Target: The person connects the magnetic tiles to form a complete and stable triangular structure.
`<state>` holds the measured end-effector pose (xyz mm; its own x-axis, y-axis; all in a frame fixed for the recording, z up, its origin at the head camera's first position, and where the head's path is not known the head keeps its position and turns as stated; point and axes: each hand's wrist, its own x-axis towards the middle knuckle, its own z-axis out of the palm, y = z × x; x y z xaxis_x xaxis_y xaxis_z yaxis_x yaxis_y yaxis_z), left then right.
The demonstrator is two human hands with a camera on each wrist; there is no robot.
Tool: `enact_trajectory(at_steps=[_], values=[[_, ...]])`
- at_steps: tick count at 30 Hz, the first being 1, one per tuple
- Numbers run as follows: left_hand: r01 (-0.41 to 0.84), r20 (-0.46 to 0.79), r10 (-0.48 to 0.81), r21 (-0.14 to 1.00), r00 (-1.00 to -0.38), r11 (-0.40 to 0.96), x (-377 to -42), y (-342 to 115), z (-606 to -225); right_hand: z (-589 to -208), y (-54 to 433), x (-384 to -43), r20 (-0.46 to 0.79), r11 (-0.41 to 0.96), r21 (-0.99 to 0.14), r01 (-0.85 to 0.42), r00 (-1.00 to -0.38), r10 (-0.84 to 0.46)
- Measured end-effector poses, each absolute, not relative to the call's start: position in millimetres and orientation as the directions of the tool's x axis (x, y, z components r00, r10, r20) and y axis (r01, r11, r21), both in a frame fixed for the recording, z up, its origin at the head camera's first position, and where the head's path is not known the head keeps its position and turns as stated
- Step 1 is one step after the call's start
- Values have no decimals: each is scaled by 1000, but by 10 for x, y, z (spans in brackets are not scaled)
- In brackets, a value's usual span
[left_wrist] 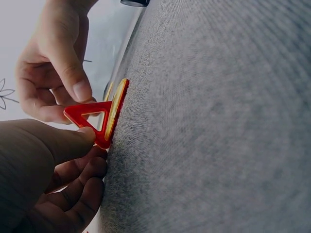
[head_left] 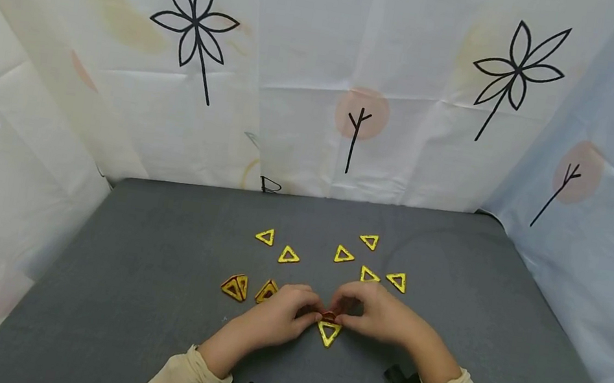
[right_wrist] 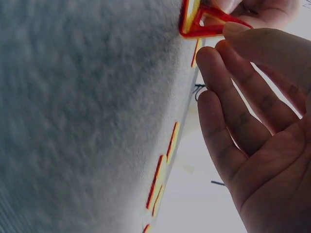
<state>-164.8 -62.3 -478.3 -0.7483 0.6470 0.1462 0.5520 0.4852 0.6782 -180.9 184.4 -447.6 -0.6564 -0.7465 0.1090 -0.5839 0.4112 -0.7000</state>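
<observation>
My left hand [head_left: 290,313] and right hand [head_left: 375,309] meet close over the table, fingers and thumbs pinching a red triangular tile [left_wrist: 77,110] from both sides. This tile stands up from the table, its lower edge along a flat yellow triangular tile [head_left: 327,344] that points toward me. In the right wrist view my right thumb presses the red tile [right_wrist: 209,32] near its tip, while the other fingers stretch out loosely. My left thumb lies against the red tile's corner in the left wrist view. Fingers partly hide the red tile in the head view.
Left of my hands stand two small pyramids, one [head_left: 234,287] apart and another [head_left: 266,290] beside my left hand. Several loose yellow triangles, including one [head_left: 289,255] at left and one [head_left: 397,281] at right, lie farther back. Patterned cloth walls [head_left: 310,87] border the grey table [head_left: 178,226].
</observation>
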Motion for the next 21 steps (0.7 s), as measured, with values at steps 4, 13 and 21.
enact_trajectory(at_steps=[4,13,21], values=[[550,144,647,680,-748,484,-1644,-621,-4770,-4442,1906,-1829,114,429,-714,-554,-696,-709],[545,134,647,679,-751,492,-1638,-619,-4775,-4461,2157,-1942,191,533,-652,-538,-798,-572],[546,138,647,682,-750,487,-1635,-621,-4779,-4518,2299,-2016,64,655,-590,-473,-835,-546]])
